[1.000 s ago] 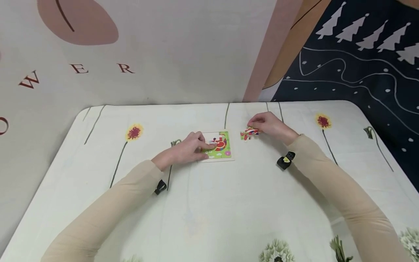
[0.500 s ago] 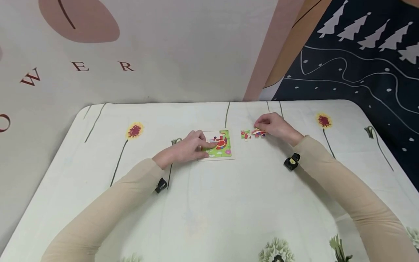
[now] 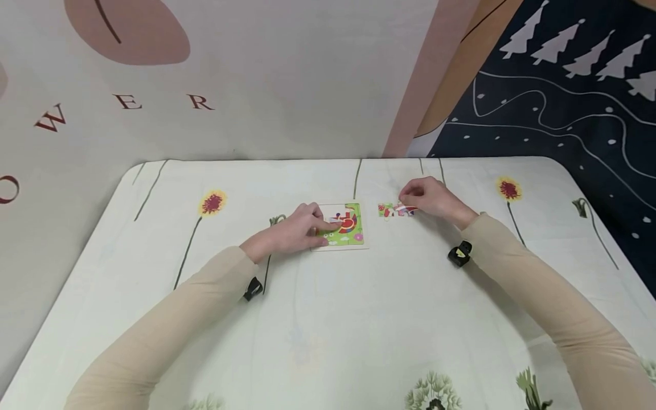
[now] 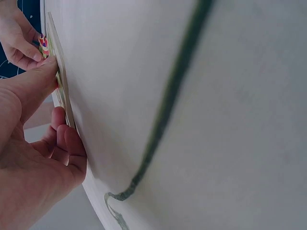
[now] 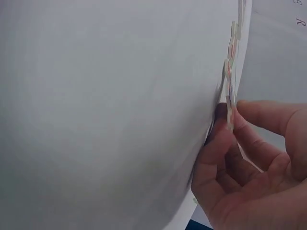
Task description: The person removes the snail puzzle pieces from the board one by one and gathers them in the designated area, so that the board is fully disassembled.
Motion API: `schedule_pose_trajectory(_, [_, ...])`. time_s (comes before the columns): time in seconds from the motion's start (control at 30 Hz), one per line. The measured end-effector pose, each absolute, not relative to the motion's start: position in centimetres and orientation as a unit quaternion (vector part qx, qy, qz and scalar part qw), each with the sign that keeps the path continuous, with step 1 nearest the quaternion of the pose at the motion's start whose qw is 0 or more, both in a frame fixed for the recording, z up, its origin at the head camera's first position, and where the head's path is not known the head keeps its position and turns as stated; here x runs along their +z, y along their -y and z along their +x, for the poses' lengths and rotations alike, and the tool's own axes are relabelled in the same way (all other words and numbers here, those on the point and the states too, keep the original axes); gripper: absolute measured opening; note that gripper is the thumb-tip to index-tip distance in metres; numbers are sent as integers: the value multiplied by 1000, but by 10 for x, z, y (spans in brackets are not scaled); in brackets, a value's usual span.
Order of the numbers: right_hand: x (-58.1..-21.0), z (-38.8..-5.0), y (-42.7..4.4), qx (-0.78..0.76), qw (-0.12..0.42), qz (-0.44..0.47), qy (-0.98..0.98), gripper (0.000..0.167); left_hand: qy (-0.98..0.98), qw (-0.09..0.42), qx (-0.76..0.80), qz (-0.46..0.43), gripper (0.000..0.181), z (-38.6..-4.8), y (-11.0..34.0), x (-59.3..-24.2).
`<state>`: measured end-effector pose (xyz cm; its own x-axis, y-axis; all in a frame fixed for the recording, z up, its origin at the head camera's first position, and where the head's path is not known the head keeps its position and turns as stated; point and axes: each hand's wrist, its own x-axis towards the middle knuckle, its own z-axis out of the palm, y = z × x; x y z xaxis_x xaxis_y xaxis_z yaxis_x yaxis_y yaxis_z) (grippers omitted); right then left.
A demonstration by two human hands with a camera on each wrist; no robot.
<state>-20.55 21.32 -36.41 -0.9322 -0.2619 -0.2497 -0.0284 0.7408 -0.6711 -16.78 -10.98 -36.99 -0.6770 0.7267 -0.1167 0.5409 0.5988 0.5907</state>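
Observation:
The puzzle board (image 3: 353,246), with colourful pieces in its frame, lies flat on the table. My left hand (image 3: 292,230) grips its left side, one finger stretched across the picture; the left wrist view shows the other fingers (image 4: 72,139) curled at the board's edge. Right of the board, my right hand (image 3: 433,198) pinches a red, white and purple piece (image 3: 405,210) by its right end. In the right wrist view that piece (image 5: 229,91) is slightly tilted between thumb and fingers. A green and red piece (image 3: 385,210) lies against or beside its left end; contact is unclear.
The white table cover (image 3: 328,319) has printed flowers and stems. Behind the table's back edge hangs a pale cloth (image 3: 287,85) with printed letters, and at the right a dark cloth (image 3: 553,102) with white trees. Black bands (image 3: 459,253) are on both wrists.
My right hand moved right with its piece, separating it from the green and red one, then back slightly left until the two lie close together. My left hand stayed on the board.

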Motion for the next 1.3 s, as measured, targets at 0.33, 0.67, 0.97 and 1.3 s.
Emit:
schedule_pose_trajectory(0.33, [-362,-202,-214,-351,169,-119,-913,15,-880,182,258,355,44,-167,110,-369])
schedule_pose_trajectory(0.67, [-365,-203,-212,-347,159,-120,-916,14,-881,182,256,354,44,-167,110,-369])
schedule_pose_trajectory(0.97, [-368,-203,-211,-345,153,-110,-919,11,-881,180,257,353,43,-167,110,-370])
schedule_pose_trajectory(1.3, [-367,-202,-212,-337,153,-107,-923,9,-879,176,259,359,44,-167,110,-370])
